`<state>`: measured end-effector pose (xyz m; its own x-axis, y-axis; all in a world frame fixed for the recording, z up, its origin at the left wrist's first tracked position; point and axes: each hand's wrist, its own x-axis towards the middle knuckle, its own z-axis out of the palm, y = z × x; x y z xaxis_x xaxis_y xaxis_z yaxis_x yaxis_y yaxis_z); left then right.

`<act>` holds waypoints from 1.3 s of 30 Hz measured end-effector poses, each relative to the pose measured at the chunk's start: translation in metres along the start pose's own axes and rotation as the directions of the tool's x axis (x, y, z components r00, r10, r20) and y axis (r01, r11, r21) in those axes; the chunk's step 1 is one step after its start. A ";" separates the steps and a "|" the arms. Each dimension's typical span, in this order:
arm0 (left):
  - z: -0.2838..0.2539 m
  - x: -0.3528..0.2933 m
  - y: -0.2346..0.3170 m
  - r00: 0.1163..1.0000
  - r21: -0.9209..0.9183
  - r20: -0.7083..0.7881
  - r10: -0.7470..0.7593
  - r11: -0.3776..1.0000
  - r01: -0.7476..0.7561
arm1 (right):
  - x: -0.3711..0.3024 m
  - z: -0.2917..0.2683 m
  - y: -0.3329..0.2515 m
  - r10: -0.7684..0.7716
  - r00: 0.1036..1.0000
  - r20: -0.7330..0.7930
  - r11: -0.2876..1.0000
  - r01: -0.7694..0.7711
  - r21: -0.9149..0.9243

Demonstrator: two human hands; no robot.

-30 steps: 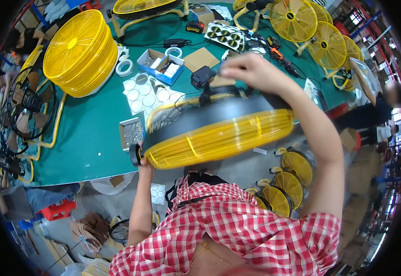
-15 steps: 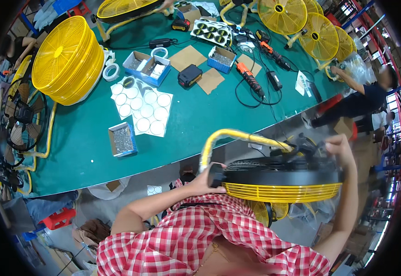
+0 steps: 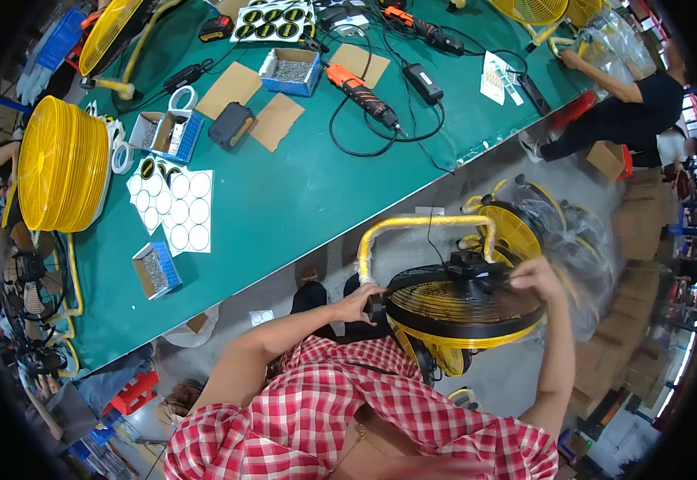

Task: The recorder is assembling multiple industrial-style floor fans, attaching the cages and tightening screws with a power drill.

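**Yellow fan held off the bench, both hands on it**

Yellow and black, the floor fan point(image 3: 464, 308) hangs in front of my chest, lying nearly flat, clear of the green table point(image 3: 284, 200) and out over the grey floor beside it. Its yellow tube stand point(image 3: 420, 228) arches up behind the grille.

My left hand point(image 3: 360, 302) is clenched on the black knob at the fan's left rim, fingers wrapped round it. My right hand point(image 3: 536, 278) rests on the top right of the housing, fingers curled over the black motor block; I cannot tell how firmly it grips.

Just beyond the fan, on the floor, stand more yellow fans wrapped in clear plastic point(image 3: 552, 232).

On the table, well apart from my hands, lie a sheet of round white stickers point(image 3: 179, 210), a small blue box of screws point(image 3: 156, 270), a stack of yellow grilles point(image 3: 60, 164), an orange power screwdriver point(image 3: 362, 94) with its black cable, and cardboard squares point(image 3: 276, 122).

At the far right a person in dark clothes point(image 3: 628, 104) leans over the table's end.
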<state>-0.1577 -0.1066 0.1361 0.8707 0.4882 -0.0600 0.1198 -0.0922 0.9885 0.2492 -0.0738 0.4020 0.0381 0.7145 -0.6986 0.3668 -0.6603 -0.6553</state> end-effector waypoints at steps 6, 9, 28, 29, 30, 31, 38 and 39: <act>-0.017 -0.031 -0.046 0.751 0.023 -0.202 -0.629 0.763 0.646 | 0.125 0.081 0.101 0.073 0.941 0.330 0.969 0.011 -0.245; -0.019 -0.062 -0.059 0.667 -0.176 -0.345 -0.660 0.744 0.645 | 0.191 0.102 0.233 0.027 0.920 0.391 0.993 -0.070 0.096; -0.001 -0.141 0.007 0.234 -0.615 -0.323 -0.917 0.391 0.685 | 0.462 0.095 0.302 -0.327 0.932 -0.155 0.408 -0.009 -0.913; -0.010 -0.130 -0.005 0.337 -0.620 -0.295 -0.894 0.447 0.645 | 0.458 0.047 0.348 -0.224 0.954 -0.198 0.291 -0.129 -0.948; -0.006 -0.141 -0.001 0.260 -0.643 -0.347 -0.901 0.431 0.633 | 0.465 0.091 0.315 -0.291 0.927 -0.237 0.424 -0.097 -0.901; -0.005 -0.145 0.003 0.254 -0.679 -0.360 -0.898 0.439 0.588 | 0.465 0.108 0.284 -0.328 0.925 -0.192 0.415 -0.042 -0.909; -0.003 -0.164 0.013 0.186 -0.638 -0.497 -0.848 0.502 0.584 | 0.411 0.125 0.207 -0.189 0.937 -0.295 0.439 -0.188 -0.879; 0.001 -0.167 0.018 0.168 -0.631 -0.514 -0.841 0.503 0.591 | 0.410 0.123 0.214 -0.412 0.888 -0.204 0.398 -0.026 -0.917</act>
<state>-0.3008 -0.1903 0.1641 -0.1998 0.6054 -0.7704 0.2739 0.7894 0.5493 0.2293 0.0493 -0.0600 0.0722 0.9537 -0.2919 0.9974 -0.0691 0.0207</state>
